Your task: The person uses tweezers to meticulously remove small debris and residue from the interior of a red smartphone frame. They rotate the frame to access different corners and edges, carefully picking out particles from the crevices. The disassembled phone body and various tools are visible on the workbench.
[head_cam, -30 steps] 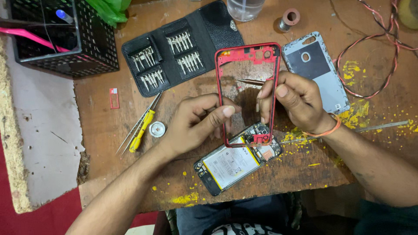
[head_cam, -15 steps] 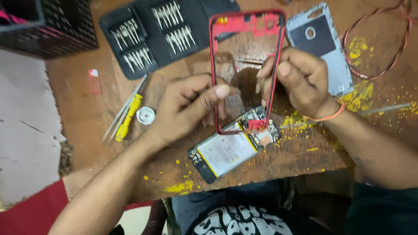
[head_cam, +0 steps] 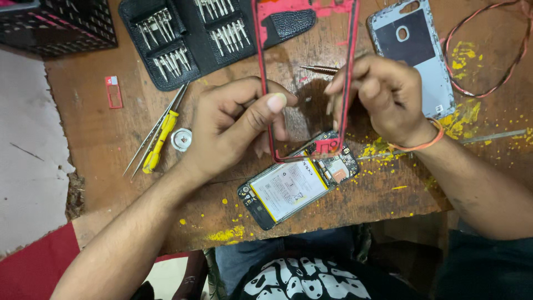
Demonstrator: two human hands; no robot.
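Note:
A thin red phone frame (head_cam: 267, 119) is held up over the wooden table between both hands. My left hand (head_cam: 236, 125) pinches its left rail with thumb and fingers. My right hand (head_cam: 383, 97), with an orange band at the wrist, grips the right rail. Under the frame's lower end lies an opened phone body (head_cam: 294, 186) with its battery and circuit board exposed. A pair of tweezers (head_cam: 317, 69) lies on the table just behind the frame, near my right fingers.
A black case of screwdriver bits (head_cam: 189, 39) lies open at the back. A grey phone back cover (head_cam: 413, 50) rests at the right beside red twisted wire (head_cam: 488, 83). A yellow-handled tool and tweezers (head_cam: 158, 136), a small round disc (head_cam: 181, 139), a red SIM tray (head_cam: 113, 91) and a black crate (head_cam: 55, 25) sit left.
The view has drawn closer and tilted down, so the crate and bit case have slid toward the top. Both hands keep hold of the red frame over the phone body.

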